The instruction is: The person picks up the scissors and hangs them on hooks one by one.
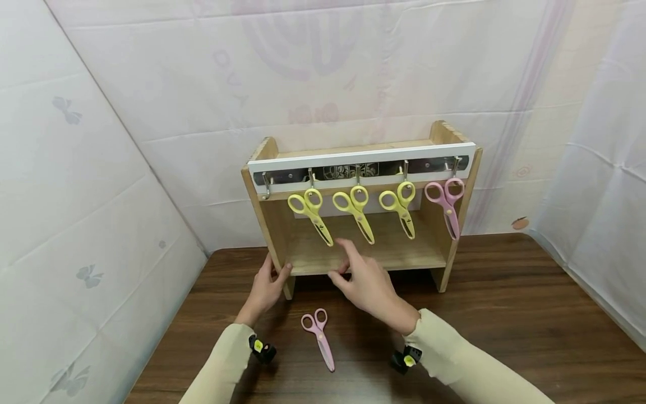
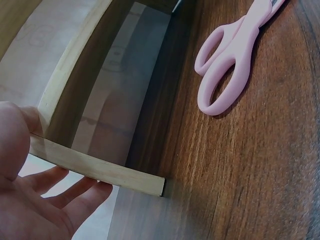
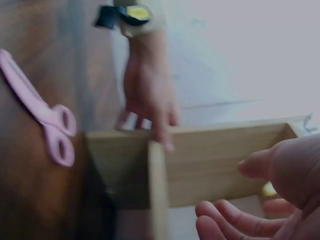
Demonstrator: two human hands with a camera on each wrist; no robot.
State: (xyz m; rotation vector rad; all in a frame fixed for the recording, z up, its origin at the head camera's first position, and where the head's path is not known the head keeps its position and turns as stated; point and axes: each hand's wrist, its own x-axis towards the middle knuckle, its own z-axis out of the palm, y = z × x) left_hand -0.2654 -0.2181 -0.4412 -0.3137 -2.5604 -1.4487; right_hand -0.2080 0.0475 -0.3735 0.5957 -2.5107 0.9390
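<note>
My left hand (image 1: 266,289) grips the lower left side panel of the wooden shelf (image 1: 363,259), thumb at the front and fingers along the outer face. In front of the lower board, my right hand (image 1: 370,285) hovers with loosely bent fingers, holding nothing. Just above its index finger hang yellow scissors (image 1: 358,212), one of three yellow pairs on the hooks. Pink scissors (image 1: 446,203) hang from the rightmost hook. On the table between my forearms lie other pink scissors (image 1: 319,333), handles toward the shelf; the left wrist view shows their handles (image 2: 237,65) close up.
A white hook rail (image 1: 393,155) runs across the top front of the shelf. Its leftmost hook (image 1: 266,188) is bare. The dark wooden table (image 1: 510,314) extends to both sides, with a pale patterned sheet (image 1: 202,84) behind and at the sides.
</note>
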